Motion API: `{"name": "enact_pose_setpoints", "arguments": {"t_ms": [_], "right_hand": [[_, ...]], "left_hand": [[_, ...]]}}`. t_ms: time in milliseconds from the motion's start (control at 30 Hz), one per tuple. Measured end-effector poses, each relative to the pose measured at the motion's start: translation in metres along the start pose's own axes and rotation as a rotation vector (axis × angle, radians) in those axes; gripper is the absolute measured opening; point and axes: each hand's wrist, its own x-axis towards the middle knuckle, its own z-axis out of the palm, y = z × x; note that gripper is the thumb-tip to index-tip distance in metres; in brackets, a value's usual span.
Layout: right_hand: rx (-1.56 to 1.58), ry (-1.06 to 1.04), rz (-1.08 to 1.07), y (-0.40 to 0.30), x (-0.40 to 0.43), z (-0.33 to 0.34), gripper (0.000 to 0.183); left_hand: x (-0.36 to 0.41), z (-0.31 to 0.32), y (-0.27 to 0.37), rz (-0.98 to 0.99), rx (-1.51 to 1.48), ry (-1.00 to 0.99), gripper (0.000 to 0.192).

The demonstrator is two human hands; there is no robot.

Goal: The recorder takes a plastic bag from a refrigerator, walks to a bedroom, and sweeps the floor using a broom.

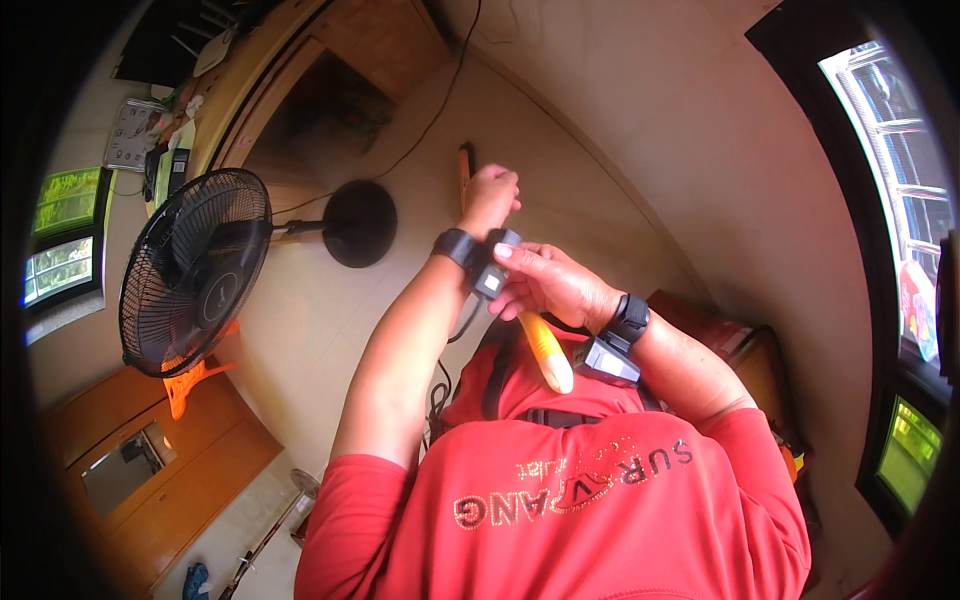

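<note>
My left hand point(495, 191) is stretched forward with its fingers curled, and nothing shows in it. Around its wrist runs a black strap point(455, 247). A small black box-shaped device point(491, 279) with a cable sits against that strap. My right hand point(551, 281) pinches this device between thumb and fingers. On my right wrist another black device point(609, 361) hangs from a strap. A yellow-and-orange tool handle point(546, 349) juts out below my right hand, above my lap; its other end is hidden. Beyond my left wrist lies a narrow orange-and-black object point(465, 176), partly covered.
A black standing fan point(202, 277) is at left, its round base point(360, 223) on the floor. A dark cable point(442, 116) crosses the floor. Behind the fan stands an orange plastic chair point(184, 382). A wooden cabinet point(187, 487) lines the lower left, and a wall point(675, 112) rises at right.
</note>
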Motion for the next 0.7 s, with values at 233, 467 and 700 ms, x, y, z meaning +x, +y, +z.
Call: {"name": "enact_pose_setpoints", "arguments": {"t_ms": [233, 467, 700], "right_hand": [[-0.184, -0.127, -0.006, -0.002, -0.003, -0.007, 0.035], [-0.155, -0.168, -0.061, 0.005, -0.009, -0.019, 0.025], [0.008, -0.280, -0.092, 0.015, -0.007, -0.021, 0.024]], "left_hand": [[-0.008, -0.014, -0.054, -0.453, -0.555, -0.205, 0.018], [-0.033, -0.031, -0.074, -0.512, -0.568, -0.188, 0.020], [-0.079, -0.017, -0.069, -0.483, -0.725, -0.734, 0.042]]}}
